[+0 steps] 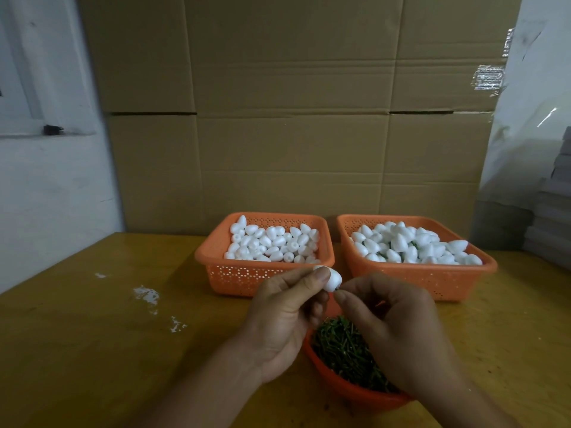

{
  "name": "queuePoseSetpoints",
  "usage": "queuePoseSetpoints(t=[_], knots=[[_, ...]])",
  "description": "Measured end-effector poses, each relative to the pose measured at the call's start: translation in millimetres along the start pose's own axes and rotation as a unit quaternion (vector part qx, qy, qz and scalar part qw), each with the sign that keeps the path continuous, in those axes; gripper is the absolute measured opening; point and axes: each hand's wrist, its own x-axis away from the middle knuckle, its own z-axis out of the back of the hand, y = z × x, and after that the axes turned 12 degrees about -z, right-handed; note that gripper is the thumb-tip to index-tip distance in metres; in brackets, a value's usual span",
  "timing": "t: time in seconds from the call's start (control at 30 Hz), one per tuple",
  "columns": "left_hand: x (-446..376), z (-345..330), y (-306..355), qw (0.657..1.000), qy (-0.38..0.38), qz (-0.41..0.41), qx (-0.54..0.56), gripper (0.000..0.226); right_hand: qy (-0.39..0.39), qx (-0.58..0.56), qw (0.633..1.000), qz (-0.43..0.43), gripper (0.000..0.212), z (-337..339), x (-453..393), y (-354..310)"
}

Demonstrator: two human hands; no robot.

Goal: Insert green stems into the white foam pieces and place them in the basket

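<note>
Background and work surface.
A yellow-brown wooden tabletop (pixel 92 350) bears white flecks (pixel 147 295) on its left half; flattened cardboard boxes (pixel 293 118) stand behind it, between a white wall (pixel 46 196) and clear plastic sheeting (pixel 531 112), with stacked grey sheets (pixel 553 217) at far right.

Pinched in our left fingers (pixel 318 278), the foam piece (pixel 332 279) looks matt and smooth. Beyond the fingers, both baskets (pixel 247 276) are perforated orange plastic. The surface (pixel 92 335) to their left is glossy yellowish wood. Behind, the cardboard (pixel 290 118) is dull and creased.
</note>
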Motion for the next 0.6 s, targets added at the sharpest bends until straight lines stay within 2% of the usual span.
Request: queuePoseSetpoints(t=[0.13, 0.3, 0.47, 0.6], knots=[[-0.3, 0.5, -1.6, 0.999, -0.008, -0.023, -0.04, 0.03, -0.013, -0.028, 1.0, -0.002, 0.01, -2.3, 0.2, 0.4], [-0.7, 0.9, -3.0, 0.985, -0.029, -0.099, -0.141, 0.026, -0.015, -0.05, 0.998, -0.021, 0.01, -4.3, -1.3, 1.8], [2.0, 0.5, 0.3, 0.954, -0.066, -0.162, -0.244, 0.022, -0.026, -0.079, 0.996, -0.029, 0.005, -7.5, 0.3, -0.9], [4.1, -1.8, 1.8, 0.929, -0.08, -0.195, -0.305, 0.019, -0.032, -0.109, 0.992, -0.047, 0.015, -9.3, 0.0, -1.7]])
